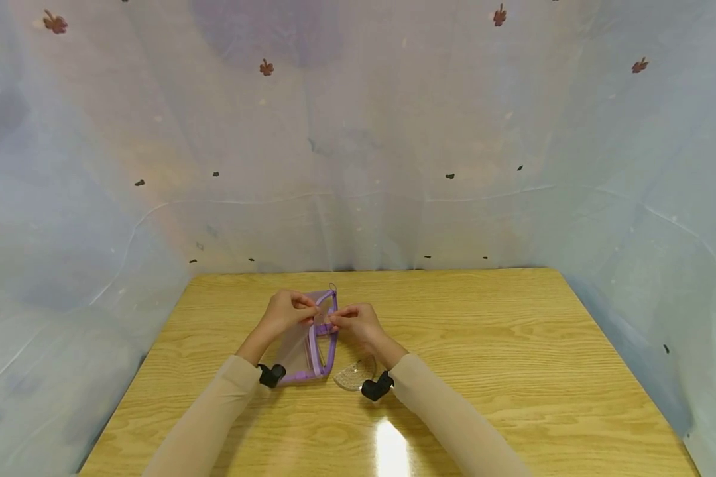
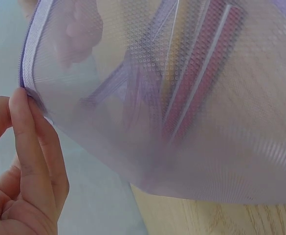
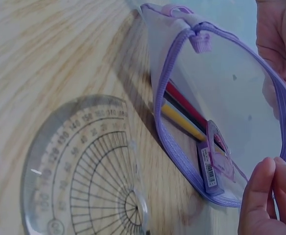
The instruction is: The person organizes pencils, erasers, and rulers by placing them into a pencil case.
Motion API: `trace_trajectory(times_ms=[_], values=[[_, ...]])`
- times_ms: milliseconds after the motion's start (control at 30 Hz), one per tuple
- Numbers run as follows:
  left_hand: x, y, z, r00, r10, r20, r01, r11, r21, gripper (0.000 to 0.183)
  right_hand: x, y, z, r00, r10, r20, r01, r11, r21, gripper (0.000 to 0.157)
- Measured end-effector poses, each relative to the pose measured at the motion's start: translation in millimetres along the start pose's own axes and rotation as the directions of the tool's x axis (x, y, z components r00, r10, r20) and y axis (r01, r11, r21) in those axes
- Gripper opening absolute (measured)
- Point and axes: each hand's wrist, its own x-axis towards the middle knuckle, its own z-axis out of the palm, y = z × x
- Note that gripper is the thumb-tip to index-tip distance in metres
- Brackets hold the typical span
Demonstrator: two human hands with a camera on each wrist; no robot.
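A see-through mesh zip pouch (image 1: 295, 351) with purple edging stands unzipped on the table, its mouth spread wide. My left hand (image 1: 286, 311) pinches one side of the zip edge between thumb and fingers. Opposite it, my right hand (image 1: 359, 322) pinches the rim (image 3: 285, 142) with thumb and forefinger. Inside lie a yellow pencil (image 3: 182, 117), a red stick-like item (image 3: 184, 102), a small box with a barcode label (image 3: 209, 169) and a clear purple piece with a rounded frame (image 3: 220, 152). A clear protractor (image 1: 351, 376) lies on the table beside the pouch, beneath my right wrist.
The wooden table (image 1: 483, 371) reaches out on both sides of the pouch. Behind it and at both sides hangs a pale patterned sheet (image 1: 358, 146). Black straps with small cameras (image 1: 377, 387) sit on both wrists.
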Motion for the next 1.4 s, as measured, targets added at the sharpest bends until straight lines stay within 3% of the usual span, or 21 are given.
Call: trace_trajectory(times_ms=[300, 500, 900, 1400], values=[[0.7, -0.4, 2.7, 1.000, -0.021, -0.004, 0.021, 0.999, -0.038, 0.010, -1.3, -0.2, -6.8, 0.999, 0.031, -0.010, -0.031, 0.997, 0.069, 0.019], [0.8, 0.6, 3.6, 0.999, -0.036, 0.004, 0.036, 0.996, -0.075, 0.009, -4.8, 1.8, -15.8, 1.000, 0.028, -0.004, -0.028, 0.998, 0.055, 0.022], [2.0, -0.3, 5.5, 1.000, -0.025, 0.005, 0.025, 0.998, -0.062, 0.009, -15.3, -5.1, -32.9, 0.997, 0.059, 0.052, -0.062, 0.997, 0.052, 0.024], [2.3, 0.4, 5.6, 0.999, -0.047, 0.017, 0.047, 0.997, -0.055, 0.011, -21.6, -3.3, -52.9, 0.992, 0.033, 0.118, -0.017, 0.990, -0.139, 0.025]])
